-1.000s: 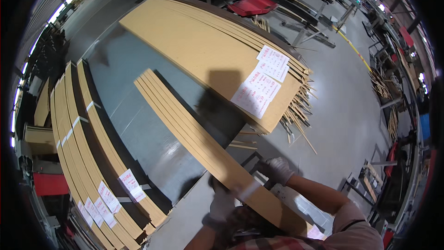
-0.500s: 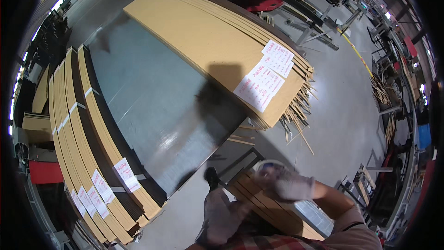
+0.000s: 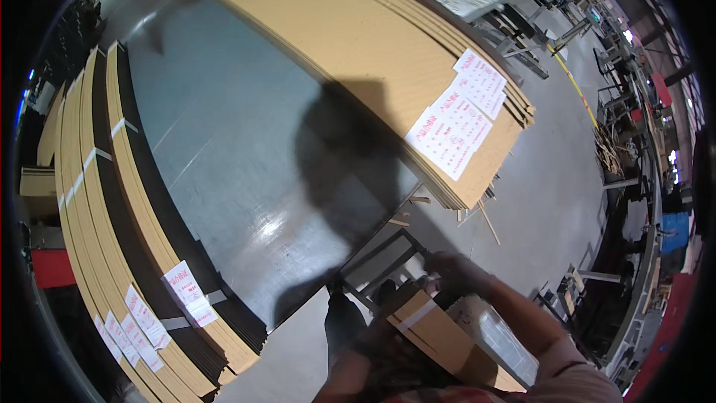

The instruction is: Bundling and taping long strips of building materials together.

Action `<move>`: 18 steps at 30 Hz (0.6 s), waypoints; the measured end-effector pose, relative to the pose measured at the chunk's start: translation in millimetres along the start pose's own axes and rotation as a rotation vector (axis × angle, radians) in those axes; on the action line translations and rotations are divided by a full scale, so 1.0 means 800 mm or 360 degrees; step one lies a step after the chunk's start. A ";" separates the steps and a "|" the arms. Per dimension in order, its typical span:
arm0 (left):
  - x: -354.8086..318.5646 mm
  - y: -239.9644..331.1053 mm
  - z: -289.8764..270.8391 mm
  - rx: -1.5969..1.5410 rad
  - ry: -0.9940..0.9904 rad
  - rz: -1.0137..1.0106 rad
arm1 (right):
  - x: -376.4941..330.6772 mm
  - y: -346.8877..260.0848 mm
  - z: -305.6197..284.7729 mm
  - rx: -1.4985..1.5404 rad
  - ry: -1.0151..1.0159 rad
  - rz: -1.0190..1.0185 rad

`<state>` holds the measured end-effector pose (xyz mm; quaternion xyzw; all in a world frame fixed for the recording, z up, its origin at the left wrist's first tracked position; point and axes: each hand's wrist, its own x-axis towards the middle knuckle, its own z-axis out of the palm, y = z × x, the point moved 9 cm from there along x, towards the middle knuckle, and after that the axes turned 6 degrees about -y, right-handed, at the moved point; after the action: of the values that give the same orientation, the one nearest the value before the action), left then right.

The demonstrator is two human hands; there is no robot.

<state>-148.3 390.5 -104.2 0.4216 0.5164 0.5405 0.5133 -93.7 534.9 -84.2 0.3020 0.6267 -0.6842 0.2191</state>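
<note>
A short bundle of tan boards [image 3: 451, 339] with a white strap [image 3: 416, 315] across it lies in front of me at the lower right. My right hand [image 3: 453, 272], dark in shadow, is at the far right end of this bundle, beside a grey metal frame [image 3: 406, 242]. Its fingers are too dark and blurred to read. My left hand [image 3: 377, 328] is low on the bundle's left side, mostly lost in shadow, and its fingers cannot be made out. A pale wrapped block [image 3: 507, 339] sits under my right forearm.
A long stack of tan boards [image 3: 328, 22] topped with white printed sheets [image 3: 455, 130] lies on a grey metal table [image 3: 216, 104]. Several strapped board bundles [image 3: 89, 201] stand along the left. Thin wood offcuts [image 3: 488, 224] lie on the floor beyond the stack's end.
The view has shifted, with the table and stacks larger. My right hand has moved slightly up to the short bundle's far end. The white strap on that bundle now shows.
</note>
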 end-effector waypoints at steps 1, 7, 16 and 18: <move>0.000 -0.005 0.007 -0.0030 0.0001 -0.0016 | -0.019 -0.007 0.028 0.0006 -0.0005 0.0033; -0.053 0.083 -0.037 -0.0457 -0.0164 -0.0885 | -0.101 -0.134 0.094 -0.0764 0.1066 -0.0615; 0.009 0.150 -0.078 0.0539 0.0247 -0.0829 | -0.154 -0.236 0.131 -0.1349 0.0821 -0.1164; 0.048 0.186 -0.069 0.1198 0.0176 -0.0220 | -0.094 -0.178 0.134 -0.1439 0.0499 -0.0742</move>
<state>-225.2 430.4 34.4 0.5149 0.7327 0.2992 0.3293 -151.0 439.9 74.1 0.1287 0.9348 -0.3230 0.0732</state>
